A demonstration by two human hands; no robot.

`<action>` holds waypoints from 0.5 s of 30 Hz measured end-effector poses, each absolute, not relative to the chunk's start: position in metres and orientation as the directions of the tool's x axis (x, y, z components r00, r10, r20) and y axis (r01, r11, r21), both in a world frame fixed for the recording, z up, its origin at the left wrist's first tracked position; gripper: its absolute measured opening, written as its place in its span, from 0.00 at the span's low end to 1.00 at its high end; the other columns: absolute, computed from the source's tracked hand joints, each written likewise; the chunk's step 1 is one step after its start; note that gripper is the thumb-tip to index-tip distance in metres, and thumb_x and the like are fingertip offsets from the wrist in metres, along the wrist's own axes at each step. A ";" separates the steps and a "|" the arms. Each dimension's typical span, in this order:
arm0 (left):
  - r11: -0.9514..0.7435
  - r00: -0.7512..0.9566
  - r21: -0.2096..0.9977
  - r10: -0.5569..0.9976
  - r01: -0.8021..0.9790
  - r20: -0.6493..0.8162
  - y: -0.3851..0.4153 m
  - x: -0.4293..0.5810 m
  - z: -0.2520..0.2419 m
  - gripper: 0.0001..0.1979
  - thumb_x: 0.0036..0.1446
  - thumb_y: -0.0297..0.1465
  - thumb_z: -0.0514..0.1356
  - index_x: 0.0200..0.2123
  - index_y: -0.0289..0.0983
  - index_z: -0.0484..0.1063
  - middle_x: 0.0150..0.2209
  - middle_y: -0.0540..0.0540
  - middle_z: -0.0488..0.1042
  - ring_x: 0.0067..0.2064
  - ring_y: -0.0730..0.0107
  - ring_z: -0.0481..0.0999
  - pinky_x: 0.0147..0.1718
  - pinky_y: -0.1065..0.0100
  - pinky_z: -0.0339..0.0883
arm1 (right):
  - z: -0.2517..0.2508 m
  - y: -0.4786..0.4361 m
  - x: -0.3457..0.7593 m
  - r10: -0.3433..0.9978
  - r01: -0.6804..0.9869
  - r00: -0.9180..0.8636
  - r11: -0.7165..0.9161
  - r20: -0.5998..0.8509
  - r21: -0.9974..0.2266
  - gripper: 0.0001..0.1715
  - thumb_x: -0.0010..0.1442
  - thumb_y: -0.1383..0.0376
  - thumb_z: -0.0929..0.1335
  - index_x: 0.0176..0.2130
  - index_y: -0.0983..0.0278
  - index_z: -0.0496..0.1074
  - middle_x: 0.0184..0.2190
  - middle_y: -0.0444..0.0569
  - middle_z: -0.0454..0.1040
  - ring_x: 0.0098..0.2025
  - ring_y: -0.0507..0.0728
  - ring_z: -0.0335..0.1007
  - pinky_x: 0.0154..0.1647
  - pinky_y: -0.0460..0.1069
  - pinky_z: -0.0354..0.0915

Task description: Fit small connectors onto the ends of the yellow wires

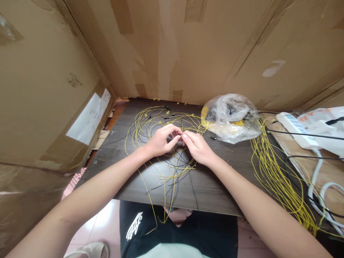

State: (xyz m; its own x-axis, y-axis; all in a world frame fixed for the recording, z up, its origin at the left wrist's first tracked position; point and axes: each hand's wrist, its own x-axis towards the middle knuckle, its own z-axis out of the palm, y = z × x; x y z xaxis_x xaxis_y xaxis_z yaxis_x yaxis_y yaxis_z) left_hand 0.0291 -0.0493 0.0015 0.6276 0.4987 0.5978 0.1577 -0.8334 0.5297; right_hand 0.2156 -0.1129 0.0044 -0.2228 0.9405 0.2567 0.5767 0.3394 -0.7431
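Note:
Yellow wires (pixel 137 125) lie in loose loops on the dark table (pixel 107 172), some with black ends (pixel 166 107), and a few strands hang over the front edge. Above the loops, my left hand (pixel 165 139) is curled, thumb and fingers pinched together. My right hand (pixel 197 145) meets it at the fingertips, its thumb and index finger pressed together too. Something small and yellowish shows between the fingertips, too small to make out. Thin black wires cross below my hands.
A clear plastic bag (pixel 231 118) with yellow and black contents sits at the back right. Beside it a thick yellow wire bundle (pixel 279 182) hangs over the right side. A white power strip (pixel 298 130) lies farther right. Cardboard walls (pixel 172 53) enclose the back and left.

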 end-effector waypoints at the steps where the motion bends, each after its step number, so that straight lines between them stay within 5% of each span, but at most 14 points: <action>1: -0.826 0.620 0.539 0.513 0.168 0.594 -0.049 0.029 0.001 0.04 0.64 0.26 0.59 0.41 0.34 0.72 0.37 0.46 0.76 0.37 0.71 0.76 0.38 0.69 0.73 | 0.005 -0.113 0.216 0.940 0.582 -0.217 0.341 0.263 -0.738 0.18 0.72 0.59 0.57 0.32 0.61 0.64 0.30 0.47 0.71 0.35 0.57 0.68 0.40 0.52 0.57; 15: -0.815 0.653 0.559 0.509 0.155 0.561 -0.046 0.026 0.001 0.05 0.66 0.27 0.59 0.43 0.34 0.74 0.38 0.45 0.78 0.36 0.71 0.77 0.38 0.69 0.73 | 0.000 -0.113 0.217 0.928 0.654 -0.243 0.371 0.281 -0.659 0.15 0.71 0.62 0.56 0.35 0.61 0.65 0.34 0.49 0.74 0.39 0.59 0.70 0.44 0.54 0.57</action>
